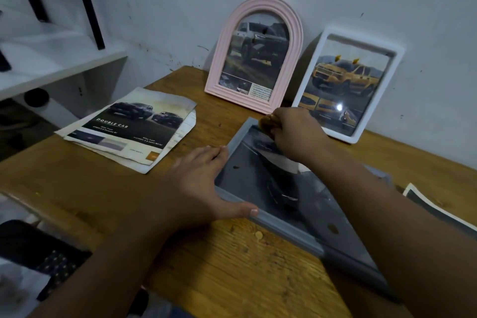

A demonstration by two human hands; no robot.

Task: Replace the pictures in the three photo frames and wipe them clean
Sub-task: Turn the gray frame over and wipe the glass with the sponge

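A grey photo frame (284,230) lies flat on the wooden table (77,188), holding a dark car picture. My left hand (201,183) rests flat against its left edge, fingers straight. My right hand (296,129) grips a brown cloth (268,124) at the frame's far corner, on the glass. A pink arched frame (254,57) and a white rectangular frame (348,85) lean upright against the wall behind, each with a truck picture inside.
A pile of loose car brochure pages (134,129) lies on the table to the left. Another curled page (438,209) sits at the right edge. A white shelf (51,64) stands at the far left. Crumbs (258,235) dot the table in front.
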